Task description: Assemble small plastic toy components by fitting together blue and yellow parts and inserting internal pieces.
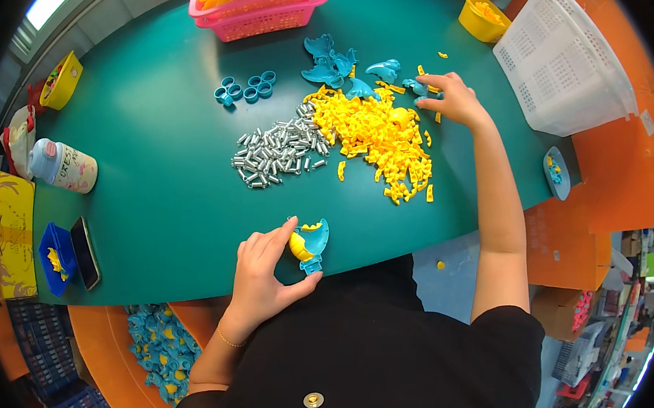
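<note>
Near the table's front edge, my left hand (263, 272) grips a blue plastic shell (317, 241) between thumb and fingers. A rounded yellow piece and a small toothed yellow strip sit inside that shell. At the far right of the yellow heap, my right hand (456, 99) is closed with its fingertips at a small blue plastic part (412, 86). More blue shells (326, 60) lie to its left. Just below spreads a heap of small yellow plastic pieces (377, 139). Beside it is a pile of silver metal springs (277, 151).
Several blue ring pieces (251, 89) lie left of the shells. Pink baskets (260, 21), a yellow tub (482, 19) and a white basket (552, 68) stand at the back and right. Along the left are a bottle (64, 166), a phone (85, 254) and a blue tray (56, 261).
</note>
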